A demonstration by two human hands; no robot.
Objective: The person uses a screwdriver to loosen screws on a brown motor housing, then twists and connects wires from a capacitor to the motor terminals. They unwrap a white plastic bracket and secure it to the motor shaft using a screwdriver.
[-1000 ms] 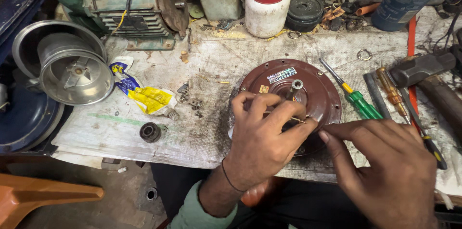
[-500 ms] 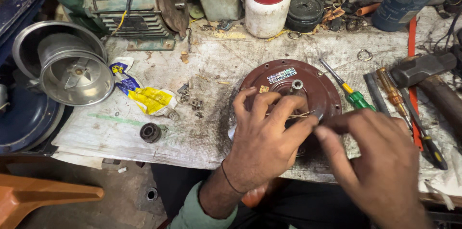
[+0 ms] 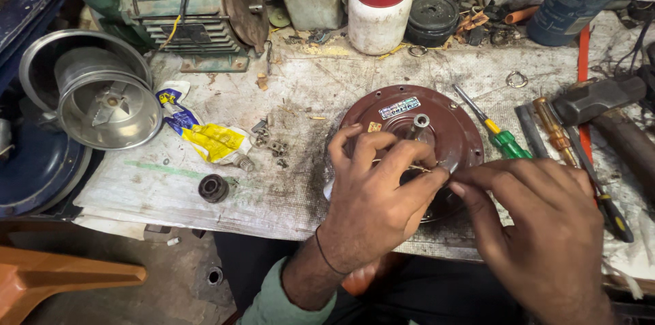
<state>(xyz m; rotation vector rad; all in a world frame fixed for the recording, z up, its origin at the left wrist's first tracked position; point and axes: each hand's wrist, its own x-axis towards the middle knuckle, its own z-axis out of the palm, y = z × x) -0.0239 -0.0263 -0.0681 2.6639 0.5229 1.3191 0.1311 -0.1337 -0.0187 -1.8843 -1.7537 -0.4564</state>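
Both hands work at the near edge of the surface (image 3: pixel 225 195), over a round reddish-brown metal motor cover (image 3: pixel 456 132) lying flat, its short steel shaft (image 3: pixel 419 122) pointing straight up. The left hand (image 3: pixel 375 205) spreads over the cover's near side, its grip pinching a thin wire (image 3: pixel 417 168). The right hand (image 3: pixel 546 236) meets it, fingertips pressed together on the same wire.

A repair workshop. The grimy bench (image 3: pixel 300 181) is strewn with bolts and scraps. Just right of the right hand (image 3: pixel 546 229) lie screwdrivers (image 3: pixel 501 135) and a hammer (image 3: pixel 600 103). Beyond the left hand (image 3: pixel 375 195) stand a green motor (image 3: pixel 181 14), jars and greasy parts; a metal housing (image 3: pixel 102 103) sits far left.
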